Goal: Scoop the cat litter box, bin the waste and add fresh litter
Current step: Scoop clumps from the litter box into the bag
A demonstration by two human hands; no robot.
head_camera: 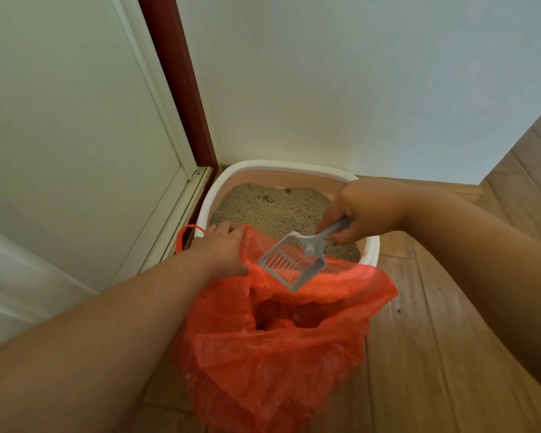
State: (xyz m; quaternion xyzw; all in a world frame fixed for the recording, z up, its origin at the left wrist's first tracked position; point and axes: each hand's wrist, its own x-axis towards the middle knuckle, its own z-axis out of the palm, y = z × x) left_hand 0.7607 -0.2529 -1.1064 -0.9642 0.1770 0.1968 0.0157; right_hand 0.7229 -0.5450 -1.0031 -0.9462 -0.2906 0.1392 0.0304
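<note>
Wooden floorboards run across the corner of the room, meeting a pale wall at the back and a white door with a dark red frame on the left. Nearest of all is a thin orange plastic bag, crumpled and standing on the boards with its mouth gaping upward; some dark clumps lie down inside it, though they are too dim to make out clearly. The left hand grips the far left edge of the bag's rim, fingers curled into the plastic and holding the mouth apart; a loop handle of the bag sticks out just beyond that hand. Above the bag's opening hangs a grey slotted scoop, tilted with its blade pointing down and toward the bag; nothing can be seen lying on its slots. The right hand is closed around the scoop's handle, reaching in from the right. Behind the bag, touching its far side, sits the litter box, white-rimmed with pinkish inner walls, pushed into the corner against the wall; sandy grey litter fills it, with a few darker spots near the back edge.
</note>
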